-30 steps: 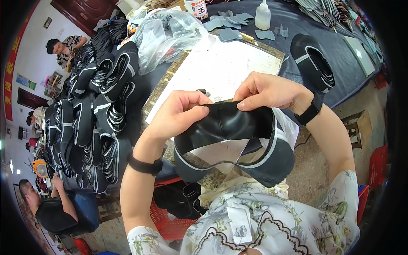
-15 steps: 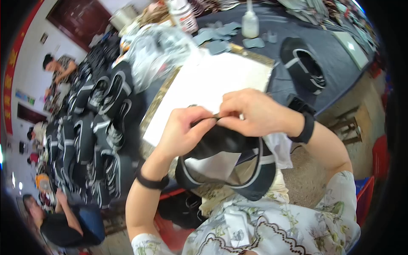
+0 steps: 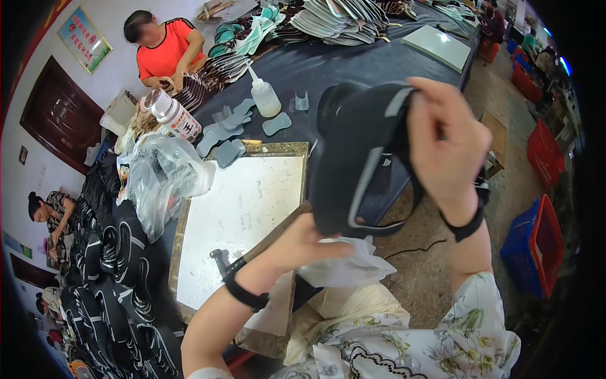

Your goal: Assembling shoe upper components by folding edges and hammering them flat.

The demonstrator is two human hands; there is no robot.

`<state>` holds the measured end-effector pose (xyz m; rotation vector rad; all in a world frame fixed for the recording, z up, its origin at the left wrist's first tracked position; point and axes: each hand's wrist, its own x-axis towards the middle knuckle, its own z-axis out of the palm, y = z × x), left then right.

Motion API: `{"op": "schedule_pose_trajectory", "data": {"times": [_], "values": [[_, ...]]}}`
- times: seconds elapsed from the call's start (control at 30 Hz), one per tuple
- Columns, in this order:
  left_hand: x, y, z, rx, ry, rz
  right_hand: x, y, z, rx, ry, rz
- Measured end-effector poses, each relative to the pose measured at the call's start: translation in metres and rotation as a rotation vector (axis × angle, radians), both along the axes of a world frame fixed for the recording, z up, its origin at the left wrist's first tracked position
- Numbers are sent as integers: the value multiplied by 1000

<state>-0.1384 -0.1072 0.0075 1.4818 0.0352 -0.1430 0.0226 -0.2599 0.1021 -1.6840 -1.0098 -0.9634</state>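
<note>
A black shoe upper [image 3: 356, 151] with grey trim is held up over the right edge of the work board. Its top end is pinched by my right hand [image 3: 445, 142], fingers curled in at the edge. Low down, my left hand [image 3: 309, 243] grips the other end, its fingers mostly hidden behind the black material and one fingertip showing in the opening. A hammer [image 3: 268, 240] lies on the white-topped board [image 3: 237, 208], its handle passing behind my left hand. Another black piece [image 3: 324, 114] on the table is largely covered by the upper.
Beyond the board stand a squeeze bottle [image 3: 266, 100], a white jar [image 3: 173, 117] and grey cut pieces [image 3: 227, 129]. A clear plastic bag [image 3: 158, 183] lies left, above stacked black uppers [image 3: 113, 297]. A person in red [image 3: 170, 54] works across the table; blue and red bins [image 3: 527, 246] stand right.
My hands have moved apart from their pinch together over the board. The upper has risen to the right, and the hammer has come into sight. The view has turned rightward.
</note>
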Motion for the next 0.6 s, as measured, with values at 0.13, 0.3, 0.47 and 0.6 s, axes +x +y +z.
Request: {"op": "schedule_pose_trajectory", "data": {"times": [0.13,0.3,0.47,0.6], "values": [[61,-14,-1,-35,158,-150,46,-50,-23,18,131,-236],[145,69,20,842,-220,-46,61,-86,-86,-397,317,-441],[228,63,11,1471,-720,783,51,-55,-138,-509,448,-282],[232,45,-55,927,-204,926,54,-49,-137,-413,474,-188]]}}
